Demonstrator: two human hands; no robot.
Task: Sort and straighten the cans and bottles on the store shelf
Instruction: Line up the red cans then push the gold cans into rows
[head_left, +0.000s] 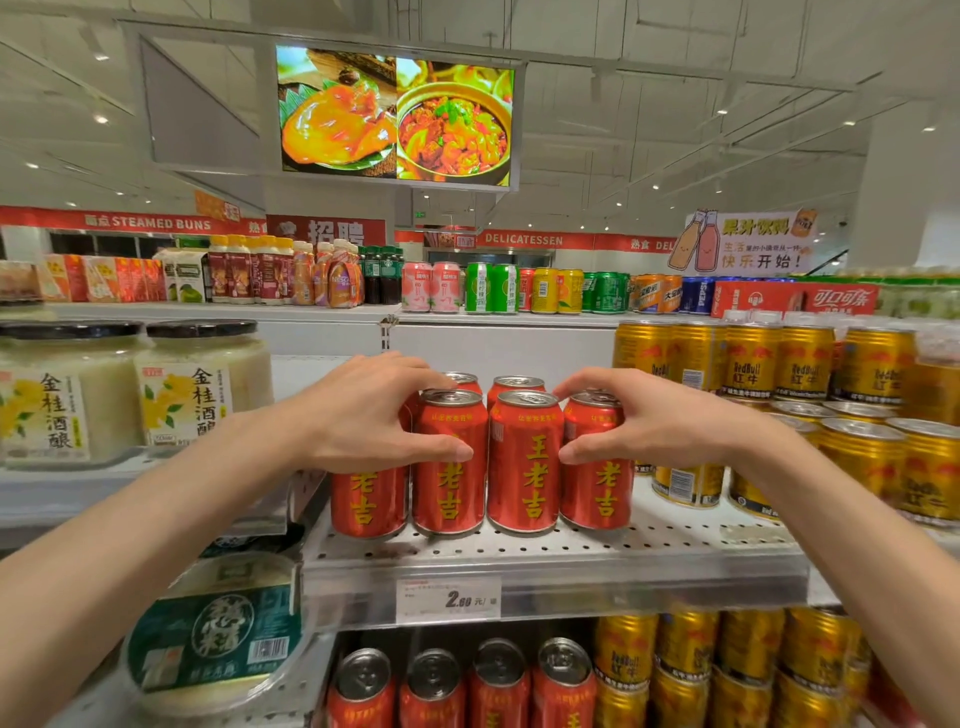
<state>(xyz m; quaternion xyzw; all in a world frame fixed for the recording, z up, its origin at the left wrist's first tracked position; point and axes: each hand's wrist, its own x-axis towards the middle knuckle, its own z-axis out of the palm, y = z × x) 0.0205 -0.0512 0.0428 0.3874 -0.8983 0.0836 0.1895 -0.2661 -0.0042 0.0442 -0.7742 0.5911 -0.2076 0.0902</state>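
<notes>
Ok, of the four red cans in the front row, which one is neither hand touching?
The second red can from the right. The left hand wraps the two cans to its left, and the right hand grips the rightmost can; this one stands free between the thumbs.

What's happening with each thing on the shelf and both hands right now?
Left hand: grips the two left front red cans.
Right hand: grips the rightmost front red can.
Front red cans: upright, four in a row, labels facing out.
Gold Red Bull cans: upright, stacked in layers, untouched.
Rice wine jars: upright, black lids on.
Price tag: fixed on the shelf edge.
</notes>
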